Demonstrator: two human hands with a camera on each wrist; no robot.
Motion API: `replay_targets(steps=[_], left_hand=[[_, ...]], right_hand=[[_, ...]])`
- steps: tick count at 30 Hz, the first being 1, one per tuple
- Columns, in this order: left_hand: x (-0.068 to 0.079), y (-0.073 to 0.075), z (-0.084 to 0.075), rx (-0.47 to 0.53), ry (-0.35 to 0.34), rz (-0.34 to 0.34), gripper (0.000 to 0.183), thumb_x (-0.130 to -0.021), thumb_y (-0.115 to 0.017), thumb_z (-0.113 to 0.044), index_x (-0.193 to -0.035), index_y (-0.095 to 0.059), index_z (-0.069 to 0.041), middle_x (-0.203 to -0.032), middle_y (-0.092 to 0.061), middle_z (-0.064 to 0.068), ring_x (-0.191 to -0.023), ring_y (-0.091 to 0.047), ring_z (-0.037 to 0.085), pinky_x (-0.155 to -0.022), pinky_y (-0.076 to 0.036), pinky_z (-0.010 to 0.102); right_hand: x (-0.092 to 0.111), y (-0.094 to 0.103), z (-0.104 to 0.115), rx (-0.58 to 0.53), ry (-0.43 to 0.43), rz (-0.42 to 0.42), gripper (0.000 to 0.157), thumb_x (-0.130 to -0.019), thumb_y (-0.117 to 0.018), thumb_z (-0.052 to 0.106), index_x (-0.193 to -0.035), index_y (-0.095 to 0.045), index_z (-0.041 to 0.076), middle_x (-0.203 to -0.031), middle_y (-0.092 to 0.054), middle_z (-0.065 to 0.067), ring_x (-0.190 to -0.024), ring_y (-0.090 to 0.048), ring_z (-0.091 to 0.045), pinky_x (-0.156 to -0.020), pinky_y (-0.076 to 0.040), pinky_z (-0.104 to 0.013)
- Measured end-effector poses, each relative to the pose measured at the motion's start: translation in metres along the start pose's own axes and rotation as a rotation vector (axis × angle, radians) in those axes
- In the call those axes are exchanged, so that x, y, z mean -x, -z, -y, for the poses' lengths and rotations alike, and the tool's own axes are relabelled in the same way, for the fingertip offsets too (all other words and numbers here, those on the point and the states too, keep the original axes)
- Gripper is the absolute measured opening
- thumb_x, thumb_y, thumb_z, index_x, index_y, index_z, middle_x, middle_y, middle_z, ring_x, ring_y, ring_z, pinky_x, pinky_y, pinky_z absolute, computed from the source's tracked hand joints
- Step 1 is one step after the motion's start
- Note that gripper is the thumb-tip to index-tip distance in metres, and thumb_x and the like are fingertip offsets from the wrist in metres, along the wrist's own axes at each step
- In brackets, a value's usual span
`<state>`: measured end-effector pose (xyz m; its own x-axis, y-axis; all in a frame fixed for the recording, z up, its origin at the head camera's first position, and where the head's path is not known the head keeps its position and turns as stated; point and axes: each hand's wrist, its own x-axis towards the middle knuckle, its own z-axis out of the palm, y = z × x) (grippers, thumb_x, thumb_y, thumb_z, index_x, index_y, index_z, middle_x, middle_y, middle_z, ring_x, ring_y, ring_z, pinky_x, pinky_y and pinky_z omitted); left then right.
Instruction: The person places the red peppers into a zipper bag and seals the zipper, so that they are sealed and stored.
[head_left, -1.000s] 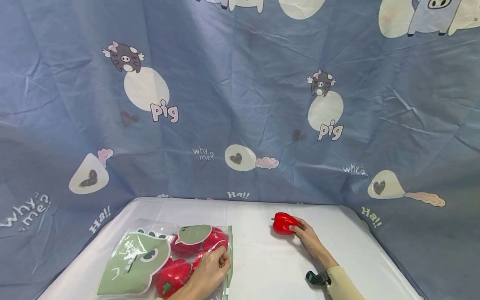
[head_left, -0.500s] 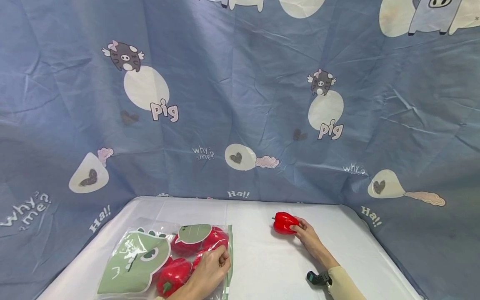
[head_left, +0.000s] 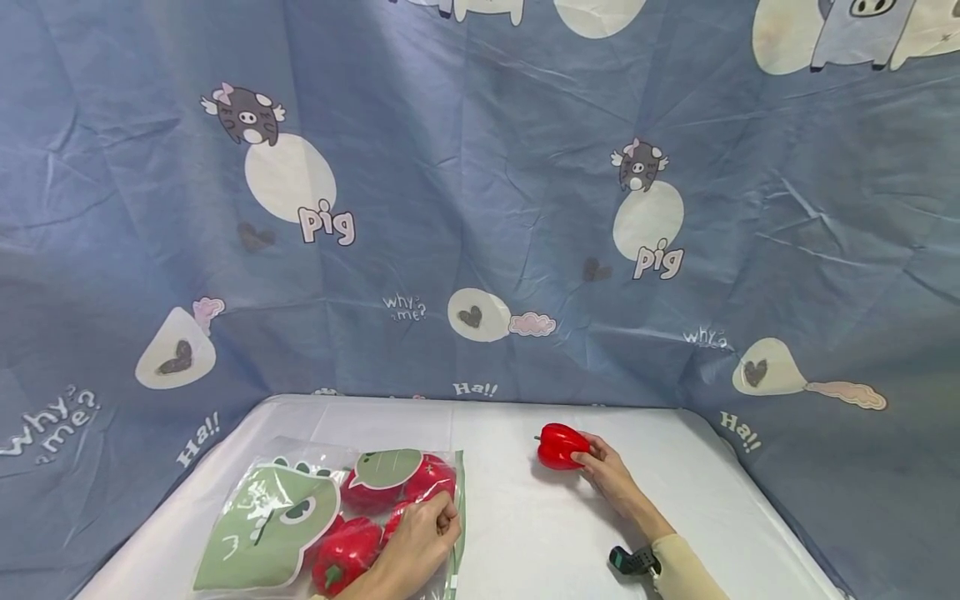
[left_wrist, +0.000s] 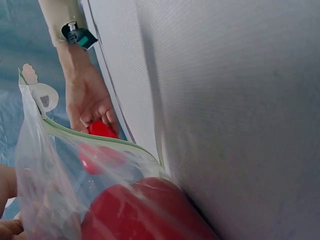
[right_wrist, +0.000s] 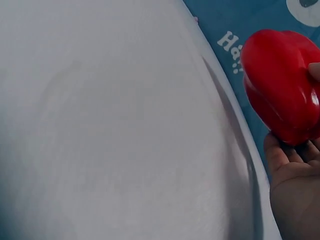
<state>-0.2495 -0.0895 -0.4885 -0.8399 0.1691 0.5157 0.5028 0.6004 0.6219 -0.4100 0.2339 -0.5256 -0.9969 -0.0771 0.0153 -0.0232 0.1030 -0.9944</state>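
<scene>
In the head view my right hand point(head_left: 609, 475) grips a red bell pepper point(head_left: 558, 447) over the right half of the table, its green stem pointing left. The right wrist view shows this bell pepper point(right_wrist: 277, 80) large, thumb on one side and fingers under the other. At the left, a clear zip bag point(head_left: 255, 537) with a green dinosaur print lies on the table, several red bell peppers point(head_left: 351, 548) inside. My left hand point(head_left: 423, 533) pinches the bag's upper film near its green-edged mouth. In the left wrist view the mouth point(left_wrist: 75, 134) gapes, the film lifted.
A white cloth covers the table point(head_left: 517, 533). Behind it hangs a blue curtain point(head_left: 405, 208) with pig prints. A dark band with a small device point(head_left: 633, 560) sits on the right wrist.
My right hand has shifted slightly left with the bell pepper. The left hand and the bag stay where they were.
</scene>
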Motion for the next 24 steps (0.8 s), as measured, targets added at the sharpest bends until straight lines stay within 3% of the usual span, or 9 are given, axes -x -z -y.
replay_targets(steps=[8, 12, 24], left_hand=[[0.0, 0.0, 0.0, 0.001, 0.003, -0.005, 0.021, -0.076, -0.062, 0.0, -0.069, -0.053, -0.018, -0.058, -0.043, -0.016, -0.054, -0.038, -0.007, -0.049, -0.037, 0.015], [0.0, 0.0, -0.001, 0.004, 0.004, -0.005, 0.022, -0.076, -0.062, 0.001, -0.069, -0.053, -0.018, -0.058, -0.043, -0.015, -0.055, -0.038, -0.007, -0.05, -0.038, 0.015], [-0.001, 0.001, -0.003, -0.007, 0.025, -0.005, 0.02, -0.077, -0.062, 0.0, -0.07, -0.054, -0.018, -0.059, -0.045, -0.015, -0.056, -0.039, -0.006, -0.051, -0.038, 0.015]], right_hand=[[0.008, -0.012, 0.009, 0.023, 0.079, 0.052, 0.056, -0.088, -0.066, 0.014, -0.138, -0.045, 0.0, -0.129, -0.056, -0.02, -0.101, -0.059, -0.011, -0.082, -0.051, -0.019], [0.016, -0.021, 0.018, 0.019, 0.104, 0.102, 0.054, -0.088, -0.065, 0.012, -0.138, -0.045, 0.001, -0.13, -0.056, -0.021, -0.106, -0.06, -0.016, -0.084, -0.051, -0.021], [0.021, -0.044, 0.024, -0.002, 0.128, 0.24, 0.057, -0.087, -0.066, 0.012, -0.138, -0.044, 0.003, -0.132, -0.055, -0.018, -0.109, -0.059, -0.014, -0.089, -0.05, -0.024]])
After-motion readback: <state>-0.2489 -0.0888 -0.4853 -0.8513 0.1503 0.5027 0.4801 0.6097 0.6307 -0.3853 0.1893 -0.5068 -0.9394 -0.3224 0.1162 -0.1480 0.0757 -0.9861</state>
